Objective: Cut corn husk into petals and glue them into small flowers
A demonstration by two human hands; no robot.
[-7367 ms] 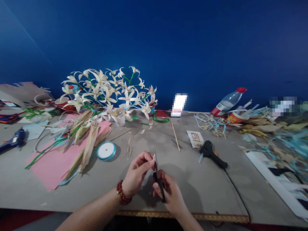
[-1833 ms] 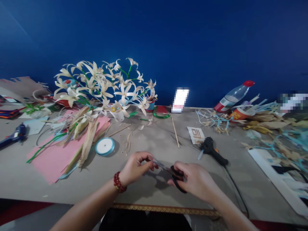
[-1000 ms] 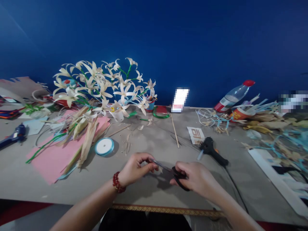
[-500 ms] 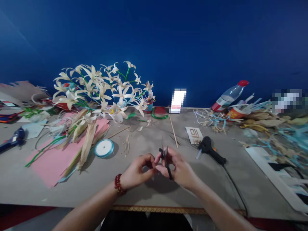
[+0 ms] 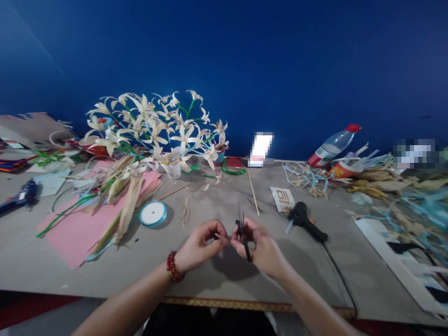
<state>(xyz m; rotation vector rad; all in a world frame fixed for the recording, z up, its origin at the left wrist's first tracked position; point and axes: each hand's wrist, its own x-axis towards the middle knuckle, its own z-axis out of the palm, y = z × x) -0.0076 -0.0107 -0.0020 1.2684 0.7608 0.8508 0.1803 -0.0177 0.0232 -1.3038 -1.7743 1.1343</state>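
Note:
My right hand (image 5: 261,245) grips black-handled scissors (image 5: 242,228) above the table's front middle, blades pointing up and away. My left hand (image 5: 199,245), with a red bead bracelet at the wrist, sits close beside it, fingers curled in a pinch at a small pale piece that is too small to name. The fingertips of both hands nearly touch.
A bouquet of cream husk flowers (image 5: 157,130) stands at the back left, over pink paper (image 5: 80,228) with dried husks. A ribbon spool (image 5: 153,213), a wooden stick (image 5: 253,198), a black glue gun (image 5: 305,220) with cord, a plastic bottle (image 5: 332,145) and scraps lie around.
The scissors were lying sideways with blades toward my left hand; my right hand has swung them upright and drawn in close to my left hand.

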